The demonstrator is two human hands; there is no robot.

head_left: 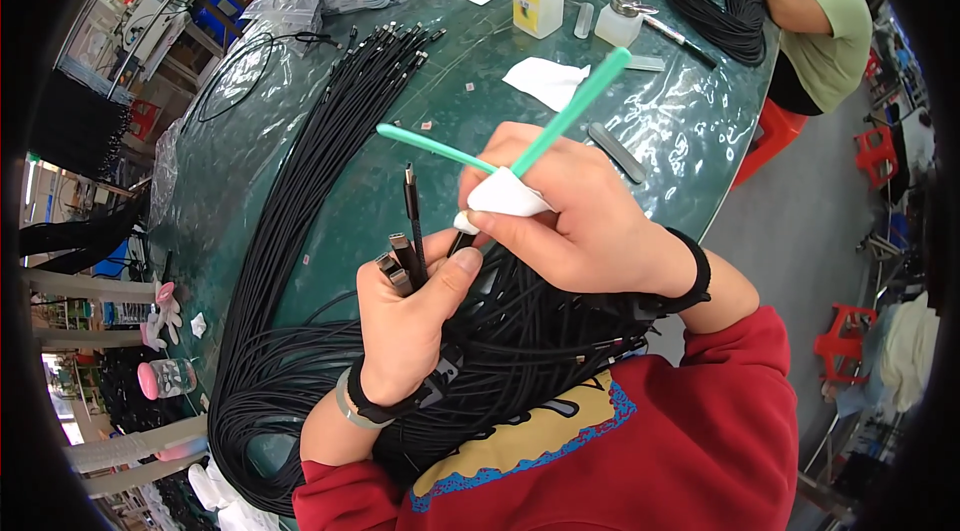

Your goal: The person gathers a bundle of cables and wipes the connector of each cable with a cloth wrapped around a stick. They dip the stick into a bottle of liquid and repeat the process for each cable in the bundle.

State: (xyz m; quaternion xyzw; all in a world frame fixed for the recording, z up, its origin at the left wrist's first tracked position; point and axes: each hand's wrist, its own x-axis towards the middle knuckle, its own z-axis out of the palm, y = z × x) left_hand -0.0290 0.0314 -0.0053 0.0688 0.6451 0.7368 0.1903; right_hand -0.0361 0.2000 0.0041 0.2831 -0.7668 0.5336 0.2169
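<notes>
My left hand [408, 331] is closed around the ends of several black cables, and their plugs [405, 253] with metal tips stick up between the fingers. One slimmer plug [411, 196] stands higher than the others. My right hand [590, 221] pinches a folded white wipe [508, 194], whose lower tip presses against a black plug [462, 239] at the left fingertips. Two green sticks, one thick [575, 111] and one thin [430, 144], also jut out of the right hand; their lower ends are hidden. Below both hands spreads a heap of black cables [500, 331].
A long cable bundle [300, 171] runs along the green table's left side. Beyond my hands are bottles with metal caps [538, 6], a white tissue [545, 81] and a grey strip [616, 153]. Someone in a green shirt [840, 31] sits at far right beside coiled cable [715, 6].
</notes>
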